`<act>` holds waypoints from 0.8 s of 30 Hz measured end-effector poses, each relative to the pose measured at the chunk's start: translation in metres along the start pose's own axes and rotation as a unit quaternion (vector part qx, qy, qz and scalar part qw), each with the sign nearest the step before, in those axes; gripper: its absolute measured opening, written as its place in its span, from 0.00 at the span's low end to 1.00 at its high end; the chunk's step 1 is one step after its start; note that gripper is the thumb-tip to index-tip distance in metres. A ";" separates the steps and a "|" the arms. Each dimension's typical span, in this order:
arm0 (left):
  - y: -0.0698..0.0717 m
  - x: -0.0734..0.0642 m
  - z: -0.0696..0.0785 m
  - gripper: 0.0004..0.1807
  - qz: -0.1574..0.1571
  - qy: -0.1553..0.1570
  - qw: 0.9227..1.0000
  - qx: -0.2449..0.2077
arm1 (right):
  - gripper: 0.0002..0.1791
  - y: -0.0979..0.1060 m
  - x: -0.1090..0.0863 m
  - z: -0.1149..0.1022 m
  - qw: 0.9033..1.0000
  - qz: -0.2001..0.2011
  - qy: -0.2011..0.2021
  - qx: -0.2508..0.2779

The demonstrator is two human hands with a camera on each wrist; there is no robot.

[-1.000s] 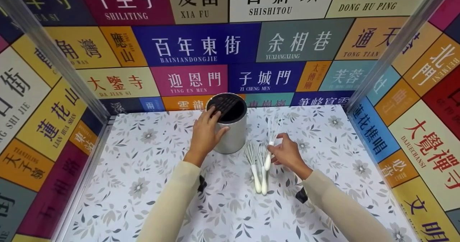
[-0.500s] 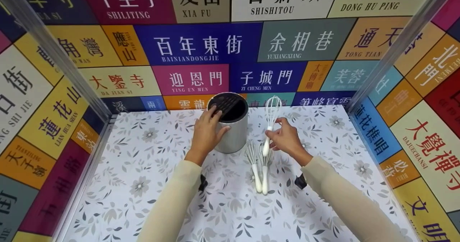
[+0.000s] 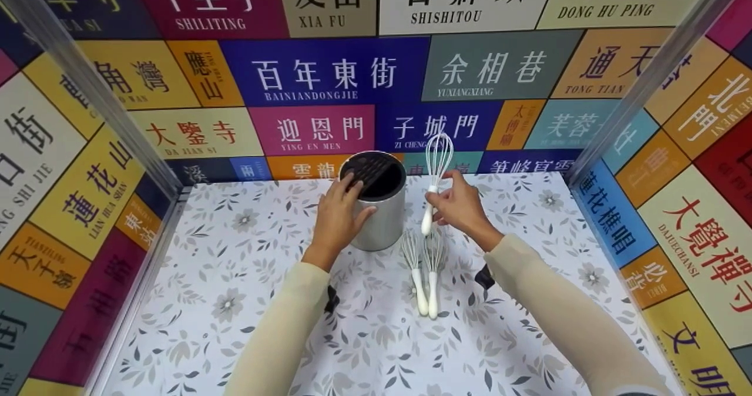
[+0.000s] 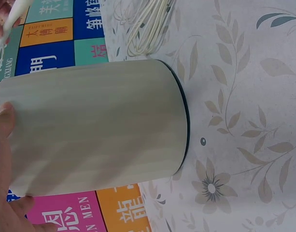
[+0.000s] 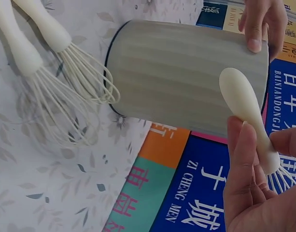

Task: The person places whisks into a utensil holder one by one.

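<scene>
A round grey utensil holder with a black top stands upright at the table's back; part of its top is slotted, the rest is an open hollow. My left hand holds it by the left side of the rim, thumb against the outer wall. To its right, my right hand pinches a white whisk near the top of the handle, wires up, handle end down. The held whisk is off the table and apart from the holder. Two more whisks, a left one and a right one, lie side by side below.
A white table with a leaf-and-flower print lies under everything. Colourful panels with printed place names wall in the back and both sides. Clear corner posts rise at the back corners.
My right hand has raised the whisk from beside the other two, moving it up and slightly left, closer to the holder's rim. My left hand has stayed on the holder.
</scene>
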State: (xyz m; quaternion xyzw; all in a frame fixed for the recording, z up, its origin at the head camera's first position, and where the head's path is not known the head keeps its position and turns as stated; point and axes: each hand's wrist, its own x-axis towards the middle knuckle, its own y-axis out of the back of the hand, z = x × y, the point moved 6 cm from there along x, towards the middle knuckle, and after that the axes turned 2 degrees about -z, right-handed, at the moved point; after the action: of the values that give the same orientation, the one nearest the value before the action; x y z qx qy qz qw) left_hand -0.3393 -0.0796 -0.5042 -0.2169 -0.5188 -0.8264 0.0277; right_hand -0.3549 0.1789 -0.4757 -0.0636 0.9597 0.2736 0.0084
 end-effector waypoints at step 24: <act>-0.001 0.000 0.000 0.36 0.006 -0.002 1.000 -0.009 | 0.29 0.003 0.043 -0.073 0.993 0.083 0.085 0.009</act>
State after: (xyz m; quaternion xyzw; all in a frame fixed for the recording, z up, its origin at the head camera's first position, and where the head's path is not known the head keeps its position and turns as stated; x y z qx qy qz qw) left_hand -0.3394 -0.0797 -0.5051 -0.2220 -0.5099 -0.8305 0.0298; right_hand -0.3968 0.1379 -0.4142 -0.0070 0.9612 0.2585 -0.0957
